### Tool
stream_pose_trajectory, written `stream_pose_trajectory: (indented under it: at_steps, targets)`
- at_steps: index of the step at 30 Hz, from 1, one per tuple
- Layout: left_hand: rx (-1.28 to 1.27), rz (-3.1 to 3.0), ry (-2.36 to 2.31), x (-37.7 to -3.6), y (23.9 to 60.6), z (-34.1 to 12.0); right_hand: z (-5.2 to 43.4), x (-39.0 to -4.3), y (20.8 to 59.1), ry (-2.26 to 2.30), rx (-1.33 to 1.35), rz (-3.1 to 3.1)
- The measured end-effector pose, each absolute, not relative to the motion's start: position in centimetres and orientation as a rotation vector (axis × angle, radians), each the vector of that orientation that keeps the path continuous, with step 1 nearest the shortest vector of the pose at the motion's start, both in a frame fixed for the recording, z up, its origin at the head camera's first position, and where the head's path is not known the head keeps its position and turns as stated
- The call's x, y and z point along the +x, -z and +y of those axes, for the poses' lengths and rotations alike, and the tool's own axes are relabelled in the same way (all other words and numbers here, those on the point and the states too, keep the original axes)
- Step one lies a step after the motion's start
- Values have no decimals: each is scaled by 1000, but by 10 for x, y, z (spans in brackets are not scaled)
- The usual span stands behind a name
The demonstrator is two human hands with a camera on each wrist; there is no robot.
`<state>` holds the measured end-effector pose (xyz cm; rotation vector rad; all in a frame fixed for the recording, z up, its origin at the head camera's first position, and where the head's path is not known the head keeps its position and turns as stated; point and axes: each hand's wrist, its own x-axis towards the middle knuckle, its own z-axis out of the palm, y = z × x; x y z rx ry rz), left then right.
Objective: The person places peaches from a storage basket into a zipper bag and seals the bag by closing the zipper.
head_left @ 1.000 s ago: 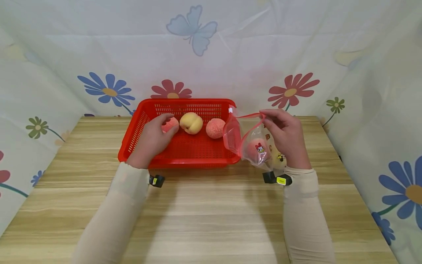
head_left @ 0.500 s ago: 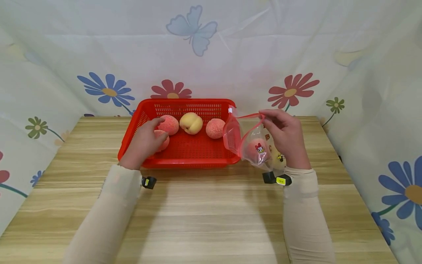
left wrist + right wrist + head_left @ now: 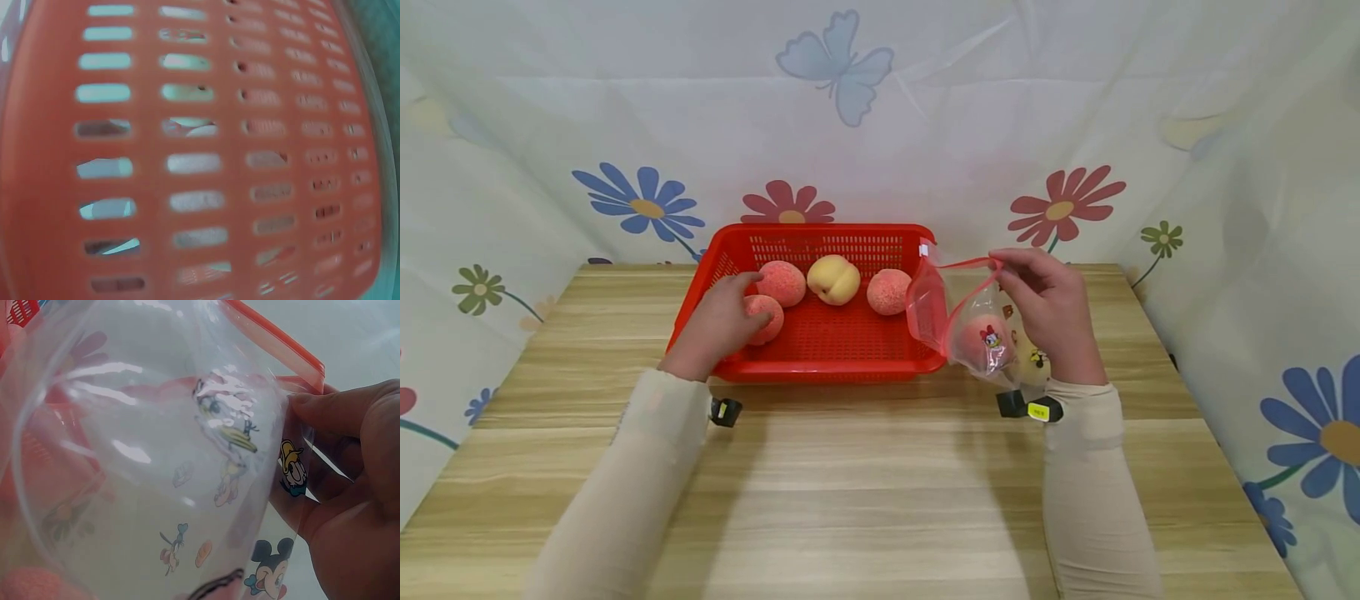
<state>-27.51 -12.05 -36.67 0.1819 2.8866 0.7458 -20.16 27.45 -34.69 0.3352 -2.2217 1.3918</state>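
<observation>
Since the first earlier frame the left hand (image 3: 718,323) had slid from the far pink peach (image 3: 781,283) back toward 7 o'clock in the red basket (image 3: 820,346) and now lay over a nearer pink peach (image 3: 765,319). Its fingers curled round that fruit's left side, though whether they had fully closed on it could not be told. The shift read as a change of pick, with the nearer fruit taken as the next one to lift; it had not yet left the basket floor. The left wrist view showed only blurred red basket wall (image 3: 206,156), so it gave no check on the grip.

At 3 o'clock of the basket the right hand (image 3: 1051,310) had not moved across the frames. It pinched the red zip edge of a clear cartoon-printed bag (image 3: 973,321), thumb and fingers clamped on the rim (image 3: 312,412), mouth held open toward the basket. One pink peach (image 3: 981,343) already sat in the bag's bottom, the bag hanging just over the wooden table (image 3: 880,483).

Farther back in the basket, a yellow peach (image 3: 833,279) lay between the far pink peach and another pink peach (image 3: 888,292) at 1 o'clock. That last one sat close to the bag's mouth, and with the basket's right wall it stood between the gripped fruit and the bag. Flowered cloth (image 3: 880,125) hung behind.
</observation>
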Motion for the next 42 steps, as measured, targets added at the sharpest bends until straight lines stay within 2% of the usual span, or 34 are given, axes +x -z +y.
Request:
stream_pose_trajectory:
  at_steps: [17, 24, 42]
  targets:
    - [171, 2733, -859, -289, 385, -130, 274, -202, 348, -1377, 336, -2229]
    - [285, 2747, -752, -292, 387, -130, 274, -202, 348, -1375, 326, -2227]
    - [319, 2850, -576, -294, 385, -126, 273, -201, 347, -1411, 360, -2206]
